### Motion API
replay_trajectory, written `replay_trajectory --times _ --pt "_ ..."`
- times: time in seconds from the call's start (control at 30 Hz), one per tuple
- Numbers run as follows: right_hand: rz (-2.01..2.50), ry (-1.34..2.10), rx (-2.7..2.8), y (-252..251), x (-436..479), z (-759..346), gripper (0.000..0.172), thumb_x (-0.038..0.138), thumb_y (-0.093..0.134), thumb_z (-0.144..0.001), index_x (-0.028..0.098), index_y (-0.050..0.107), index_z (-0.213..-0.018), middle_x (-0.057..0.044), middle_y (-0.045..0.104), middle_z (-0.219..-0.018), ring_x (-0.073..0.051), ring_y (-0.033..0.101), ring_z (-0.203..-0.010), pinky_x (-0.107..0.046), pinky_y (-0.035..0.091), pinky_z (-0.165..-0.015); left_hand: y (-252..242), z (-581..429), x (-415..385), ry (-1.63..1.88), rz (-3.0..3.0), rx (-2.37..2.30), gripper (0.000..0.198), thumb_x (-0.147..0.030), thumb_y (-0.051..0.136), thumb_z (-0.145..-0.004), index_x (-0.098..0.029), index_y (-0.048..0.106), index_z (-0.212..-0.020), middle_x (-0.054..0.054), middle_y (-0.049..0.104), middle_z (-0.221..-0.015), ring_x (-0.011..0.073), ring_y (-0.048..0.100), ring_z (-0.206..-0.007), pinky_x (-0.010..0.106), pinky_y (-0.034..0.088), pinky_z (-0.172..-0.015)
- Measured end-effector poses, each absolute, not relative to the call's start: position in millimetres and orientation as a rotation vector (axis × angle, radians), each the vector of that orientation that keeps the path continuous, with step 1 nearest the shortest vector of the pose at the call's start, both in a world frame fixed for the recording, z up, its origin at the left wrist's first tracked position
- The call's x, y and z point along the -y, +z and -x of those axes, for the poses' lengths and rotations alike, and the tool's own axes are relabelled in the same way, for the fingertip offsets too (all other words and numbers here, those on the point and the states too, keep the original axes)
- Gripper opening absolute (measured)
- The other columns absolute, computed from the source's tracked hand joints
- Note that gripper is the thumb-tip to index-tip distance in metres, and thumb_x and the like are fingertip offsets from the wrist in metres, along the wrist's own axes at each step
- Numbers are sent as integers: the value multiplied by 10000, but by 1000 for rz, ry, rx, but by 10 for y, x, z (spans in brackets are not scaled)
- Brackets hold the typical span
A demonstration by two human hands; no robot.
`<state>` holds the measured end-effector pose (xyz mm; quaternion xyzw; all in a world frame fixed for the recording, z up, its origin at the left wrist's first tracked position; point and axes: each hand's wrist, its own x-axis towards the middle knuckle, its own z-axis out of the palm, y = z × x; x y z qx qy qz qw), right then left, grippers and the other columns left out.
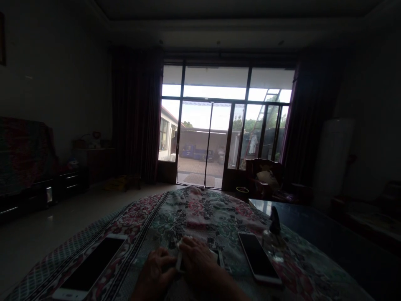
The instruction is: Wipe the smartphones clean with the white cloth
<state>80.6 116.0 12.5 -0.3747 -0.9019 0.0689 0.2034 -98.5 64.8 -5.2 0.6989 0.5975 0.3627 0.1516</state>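
On the flowered tablecloth (169, 217), straight ahead of me, lies a flat dark object with a light rim (220, 258), probably a phone, mostly covered by my hands. My left hand (156, 267) grips its left end, with thumb and fingers bent around the edge. Across its top presses my right hand (199, 256), fingers together. A bit of crumpled white cloth or tissue (179, 242) peeks out beyond the right fingertips. To the left rests a white-framed phone (92, 265) with a dark screen. Another phone (260, 257) lies on the right.
A clear spray bottle (275, 234) with a black nozzle stands beyond the right phone. Past it extends a dark glossy table (310, 225). A wooden chair (265, 177) stands near the glass doors (205, 144). A low dark cabinet (69, 179) is at the left. The room is dim.
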Motion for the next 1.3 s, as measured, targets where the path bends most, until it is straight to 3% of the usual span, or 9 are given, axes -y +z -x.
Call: replay_trajectory --times 0.3,0.63,0.97,1.17,1.3 --pt "1231 183 2395 4 -1084 -996 376 217 413 -944 239 613 -1262 -79 535 -1412 -285 448 -1333 -452 306 -1120 -110 983 -667 1099 -1988 -1696 268 -284 632 -736 -276 787 -954 49 700 -1049 247 597 -1053 333 459 -973" --pt "950 166 2500 3 -1004 -643 324 191 445 -904 221 637 -1164 -57 580 -1345 -240 523 -1227 -393 341 -1096 -205 1004 -728 1148 -2014 -1698 197 -247 655 -739 -274 798 -871 50 715 -1039 251 615 -1024 335 471 -947" --pt "978 192 2444 -171 -934 -1159 440 229 434 -927 291 543 -1349 -23 527 -1426 -223 446 -1340 -402 318 -1140 -112 994 -689 1109 -1981 -1681 200 -287 681 -732 -292 805 -888 47 712 -1033 262 613 -1036 355 465 -960" --pt "1100 37 2467 -84 -836 -1335 398 265 510 -886 248 606 -1272 -69 575 -1370 -272 495 -1287 -402 398 -1072 -71 991 -670 1089 -1956 -1694 208 -274 672 -707 -268 805 -867 49 721 -1055 267 608 -1052 361 477 -958" --pt "1097 27 2552 13 -769 -1186 333 275 488 -915 266 604 -1227 -37 578 -1361 -257 517 -1232 -378 421 -1013 -103 1005 -674 1110 -1974 -1683 200 -271 672 -706 -266 805 -855 53 725 -1062 267 612 -1050 369 472 -973"
